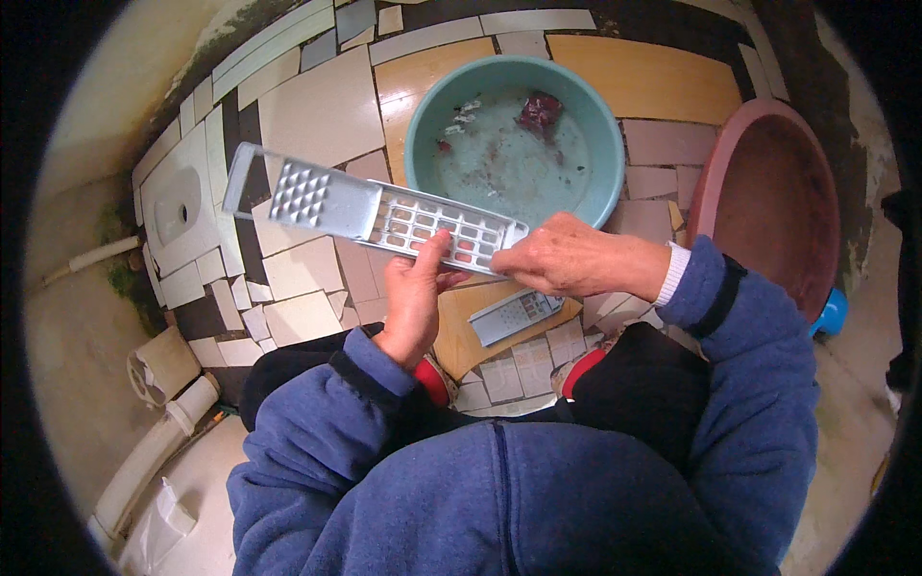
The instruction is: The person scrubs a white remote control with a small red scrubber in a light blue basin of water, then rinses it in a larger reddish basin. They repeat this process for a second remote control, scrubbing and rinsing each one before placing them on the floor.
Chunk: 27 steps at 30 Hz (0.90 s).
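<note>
Level in front of me is a long metal grater (331,202), with raised points near its far left end and a grid of slots toward the right. My left hand (415,298) holds its near edge, the thumb on the slotted part. Closed round the right end is my right hand (571,254); its fingertips are partly hidden. Below them, a smaller flat grater piece (514,319) lies on the floor between my feet. Just beyond the grater stands a round green basin (605,134) holding a dark red lump (540,111) and scattered pale bits.
A reddish-pink tub (715,158) leans at the right, with a blue plastic object (832,312) beside it. On the left a squat toilet (178,206) is set in the patchwork tile floor (317,115). Pipes (158,446) and a clear plastic bag (163,528) lie along the left wall.
</note>
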Each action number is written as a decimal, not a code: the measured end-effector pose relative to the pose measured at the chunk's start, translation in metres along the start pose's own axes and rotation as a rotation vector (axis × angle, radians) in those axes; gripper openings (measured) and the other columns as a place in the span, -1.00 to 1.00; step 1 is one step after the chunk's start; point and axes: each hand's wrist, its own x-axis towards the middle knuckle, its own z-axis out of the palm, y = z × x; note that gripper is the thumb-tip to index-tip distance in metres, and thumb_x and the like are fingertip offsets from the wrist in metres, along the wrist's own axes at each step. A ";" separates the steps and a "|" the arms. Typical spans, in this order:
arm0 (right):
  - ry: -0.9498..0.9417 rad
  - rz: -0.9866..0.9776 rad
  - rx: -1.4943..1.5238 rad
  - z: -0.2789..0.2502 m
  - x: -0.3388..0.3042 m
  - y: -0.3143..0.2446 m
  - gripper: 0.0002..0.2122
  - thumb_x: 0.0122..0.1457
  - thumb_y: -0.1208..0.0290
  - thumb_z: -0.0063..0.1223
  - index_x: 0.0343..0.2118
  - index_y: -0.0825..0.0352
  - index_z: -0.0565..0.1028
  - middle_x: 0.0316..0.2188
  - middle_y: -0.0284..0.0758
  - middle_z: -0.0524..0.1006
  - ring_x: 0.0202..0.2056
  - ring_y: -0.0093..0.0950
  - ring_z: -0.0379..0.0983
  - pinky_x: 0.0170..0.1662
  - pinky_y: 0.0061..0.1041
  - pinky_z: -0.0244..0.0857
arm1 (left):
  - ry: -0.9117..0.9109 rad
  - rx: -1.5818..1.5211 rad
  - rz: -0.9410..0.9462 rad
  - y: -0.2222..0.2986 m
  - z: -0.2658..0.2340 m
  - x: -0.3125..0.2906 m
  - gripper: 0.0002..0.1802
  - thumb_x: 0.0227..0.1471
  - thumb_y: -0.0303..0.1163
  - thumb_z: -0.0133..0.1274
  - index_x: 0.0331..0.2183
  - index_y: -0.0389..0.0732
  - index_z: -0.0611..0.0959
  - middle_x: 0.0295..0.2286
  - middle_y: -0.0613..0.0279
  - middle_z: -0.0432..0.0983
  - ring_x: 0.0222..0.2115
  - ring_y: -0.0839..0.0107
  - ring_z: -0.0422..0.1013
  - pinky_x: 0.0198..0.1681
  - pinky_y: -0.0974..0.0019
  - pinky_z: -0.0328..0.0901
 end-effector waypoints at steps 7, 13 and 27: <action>0.473 0.348 0.227 -0.008 -0.001 0.011 -0.80 0.06 0.27 0.00 -0.31 0.21 0.56 -0.56 -0.20 0.53 -0.52 -0.20 0.50 -0.43 -0.24 0.33 | -0.092 -0.064 -0.068 0.005 0.003 -0.004 -0.68 0.13 -0.23 0.04 -0.16 -0.23 0.52 -0.29 0.25 0.53 -0.31 0.47 0.50 -0.37 0.45 0.44; 0.267 0.267 0.396 0.001 0.001 0.029 -0.71 0.23 0.22 -0.07 -0.15 0.32 0.51 -0.43 -0.30 0.52 -0.43 -0.48 0.45 -0.34 -0.49 0.33 | -0.042 -0.066 -0.070 0.005 0.002 -0.003 -0.64 0.12 -0.17 0.06 -0.13 -0.19 0.52 -0.24 0.31 0.51 -0.27 0.50 0.48 -0.37 0.45 0.43; 0.093 0.401 0.991 0.011 0.000 0.037 -0.64 0.30 0.20 -0.17 0.03 0.33 0.42 -0.40 -0.44 0.50 -0.47 -0.70 0.40 -0.56 -0.70 0.34 | -0.115 -0.115 -0.053 0.010 0.000 -0.002 -0.62 0.12 -0.17 0.04 -0.09 -0.18 0.47 -0.25 0.26 0.51 -0.25 0.48 0.47 -0.27 0.41 0.43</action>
